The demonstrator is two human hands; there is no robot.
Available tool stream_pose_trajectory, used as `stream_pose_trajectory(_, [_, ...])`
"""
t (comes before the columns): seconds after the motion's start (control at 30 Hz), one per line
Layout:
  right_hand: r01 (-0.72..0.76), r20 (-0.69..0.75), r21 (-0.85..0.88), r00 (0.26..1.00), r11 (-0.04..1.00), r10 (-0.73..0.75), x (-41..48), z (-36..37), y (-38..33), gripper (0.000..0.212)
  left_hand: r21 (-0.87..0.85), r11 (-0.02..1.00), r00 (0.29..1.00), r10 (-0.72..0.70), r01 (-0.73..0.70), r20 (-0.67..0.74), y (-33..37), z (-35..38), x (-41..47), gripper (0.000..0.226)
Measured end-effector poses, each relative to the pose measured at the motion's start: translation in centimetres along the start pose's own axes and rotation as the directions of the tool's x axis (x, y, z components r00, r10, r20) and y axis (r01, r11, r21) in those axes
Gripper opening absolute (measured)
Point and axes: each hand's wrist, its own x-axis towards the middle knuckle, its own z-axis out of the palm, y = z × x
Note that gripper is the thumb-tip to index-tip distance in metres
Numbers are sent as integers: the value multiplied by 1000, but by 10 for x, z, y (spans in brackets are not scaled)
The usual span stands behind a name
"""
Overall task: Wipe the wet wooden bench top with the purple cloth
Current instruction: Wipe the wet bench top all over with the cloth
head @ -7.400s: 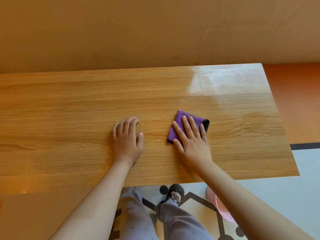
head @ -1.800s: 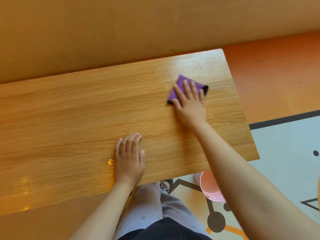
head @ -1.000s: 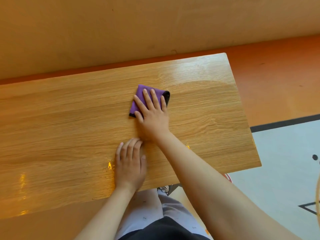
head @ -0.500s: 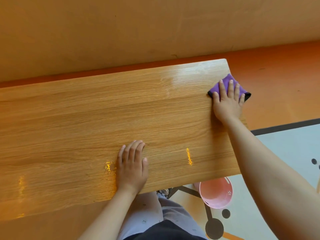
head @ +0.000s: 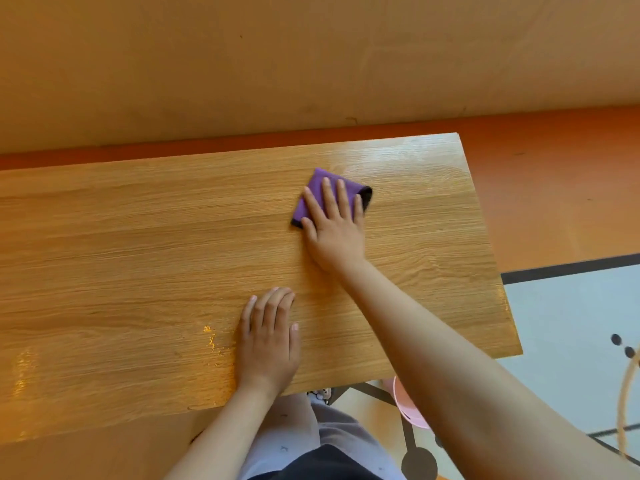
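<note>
A long wooden bench top fills the middle of the head view, with a glossy wet sheen at its far right corner and shiny patches near its front left. A folded purple cloth with a dark edge lies on the right half of the bench. My right hand presses flat on the cloth with straight, spread fingers. My left hand rests flat on the wood near the front edge, fingers together, holding nothing.
A tan wall runs behind the bench above a strip of orange floor. A pink bucket stands on the floor under the front right of the bench, partly hidden by my right arm. My legs show below the front edge.
Half a second ago my right hand and the cloth were at the bench's right end edge; they have slid left, back onto the right half. My left hand stayed in place.
</note>
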Motion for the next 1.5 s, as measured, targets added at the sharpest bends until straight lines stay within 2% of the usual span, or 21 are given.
stream_pose_trajectory(0.13, [101,24,-2,995,995,-101,30,-4,-8,52,-1,1000,1000,6,-6,4,1,0,2,45])
stream_pose_trajectory(0.3, [124,46,-12,991,992,-124,61,-15,9,51,5,1000,1000,15,-15,3,0,1,1,45])
stream_pose_trajectory(0.47, [50,38,1,998,999,-50,80,-26,35,50,7,1000,1000,16,-16,-3,-1,3,1,46])
stream_pose_trajectory(0.7, [-138,8,33,990,990,138,87,-40,105,51,1,1000,1000,16,-16,-13,-1,3,1,46])
stream_pose_trajectory(1.07, [-390,17,79,921,917,390,73,-59,195,52,1,1000,999,20,-20,-40,0,4,1,45])
stream_pose_trajectory(1.3, [-408,28,102,913,907,407,54,-57,195,53,-3,1000,1000,10,-10,-21,0,3,0,45])
stream_pose_trajectory(1.5, [-397,32,104,918,912,396,1,-47,199,52,12,1000,1000,8,-8,-17,0,2,0,46])
